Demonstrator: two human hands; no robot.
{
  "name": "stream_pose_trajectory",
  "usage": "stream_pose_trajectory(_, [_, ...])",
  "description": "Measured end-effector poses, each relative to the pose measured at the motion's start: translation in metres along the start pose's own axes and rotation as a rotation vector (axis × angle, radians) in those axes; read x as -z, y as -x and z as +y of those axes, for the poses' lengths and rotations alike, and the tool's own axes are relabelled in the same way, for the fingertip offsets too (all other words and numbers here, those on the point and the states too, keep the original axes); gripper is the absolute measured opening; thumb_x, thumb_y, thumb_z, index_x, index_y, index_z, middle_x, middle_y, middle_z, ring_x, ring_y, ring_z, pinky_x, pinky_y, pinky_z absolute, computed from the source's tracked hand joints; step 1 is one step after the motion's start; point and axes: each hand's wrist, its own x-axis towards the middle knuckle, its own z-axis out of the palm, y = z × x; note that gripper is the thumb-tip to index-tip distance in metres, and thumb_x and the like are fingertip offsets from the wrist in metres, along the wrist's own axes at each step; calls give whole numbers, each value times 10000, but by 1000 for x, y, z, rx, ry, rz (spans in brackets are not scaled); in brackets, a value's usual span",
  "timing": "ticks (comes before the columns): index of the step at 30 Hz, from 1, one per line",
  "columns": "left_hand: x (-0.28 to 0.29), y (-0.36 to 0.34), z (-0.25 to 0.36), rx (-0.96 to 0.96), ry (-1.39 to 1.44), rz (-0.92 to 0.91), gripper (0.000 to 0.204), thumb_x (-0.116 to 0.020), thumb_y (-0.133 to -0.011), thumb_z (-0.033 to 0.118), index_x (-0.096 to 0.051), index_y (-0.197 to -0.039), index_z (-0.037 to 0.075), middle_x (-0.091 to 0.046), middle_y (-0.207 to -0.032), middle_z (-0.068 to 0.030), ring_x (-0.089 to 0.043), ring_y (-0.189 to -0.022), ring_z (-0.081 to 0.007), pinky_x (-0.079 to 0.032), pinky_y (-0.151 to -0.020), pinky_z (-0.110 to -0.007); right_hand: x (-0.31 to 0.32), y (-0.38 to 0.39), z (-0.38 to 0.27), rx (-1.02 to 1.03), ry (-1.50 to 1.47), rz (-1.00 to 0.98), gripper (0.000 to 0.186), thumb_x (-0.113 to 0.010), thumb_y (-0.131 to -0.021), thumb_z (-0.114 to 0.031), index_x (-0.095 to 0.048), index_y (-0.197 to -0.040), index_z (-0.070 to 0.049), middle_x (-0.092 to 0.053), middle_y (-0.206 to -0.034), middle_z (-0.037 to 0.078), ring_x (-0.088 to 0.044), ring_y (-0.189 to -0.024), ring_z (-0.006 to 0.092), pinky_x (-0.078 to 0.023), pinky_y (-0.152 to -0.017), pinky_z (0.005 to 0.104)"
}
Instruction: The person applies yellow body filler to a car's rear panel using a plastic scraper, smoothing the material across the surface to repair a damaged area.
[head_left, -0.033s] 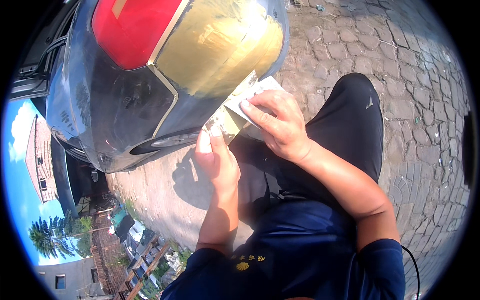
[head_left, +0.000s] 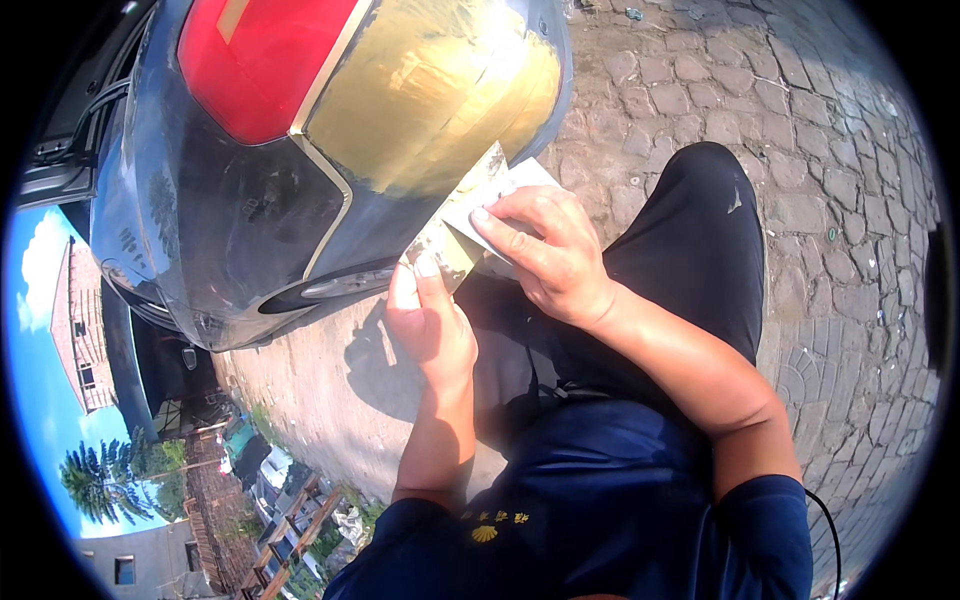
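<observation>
My left hand [head_left: 435, 325] pinches the lower corner of a flat, pale yellow board [head_left: 452, 248] with grey smears, thumb on top. In my right hand [head_left: 560, 255] is a thin white scraper [head_left: 528, 174], gripped between thumb and fingers and lying across the board's surface. Both are just in front of a dark car's rear corner [head_left: 240, 200]. Yellow filler [head_left: 430, 100] covers a broad patch of that corner, beside the red tail light [head_left: 260, 70]. Pale tape [head_left: 325, 165] runs along the seam by the patch.
My bent knee [head_left: 700, 210] in black trousers rises to the right of my hands. Cobblestone paving [head_left: 820, 150] spreads out on the right, and pale ground [head_left: 310, 390] lies under the car. A tree [head_left: 105, 475] and brick buildings [head_left: 85, 330] stand far left.
My right hand has shifted slightly left with the white scraper, further over the board. My left hand and the board have moved slightly left too.
</observation>
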Motion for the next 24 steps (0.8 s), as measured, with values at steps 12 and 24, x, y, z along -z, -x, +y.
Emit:
stream_pose_trajectory(12, [119, -18, 6, -77, -7, 298, 355, -530, -1104, 219, -541, -1298, -78, -632, -1285, -193, -637, -1173, -262, -521, -1016, -416, -83, 11, 18, -1267, -823, 515, 251, -552, -1024, -46, -678, -1219, 47, -717, -1061, 72, -676, -954, 164, -539, -864, 307])
stream_pose_trajectory(24, [176, 38, -7, 27, 96, 402, 323, -478, -1108, 165, -523, -1268, -112, -635, -1223, -217, -656, -1134, -286, -549, -1009, -438, -226, 90, 120, -1563, -960, 1251, 298, -487, -940, 43, -697, -1149, 21, -744, -966, 105, -718, -804, 215, -592, -702, 377])
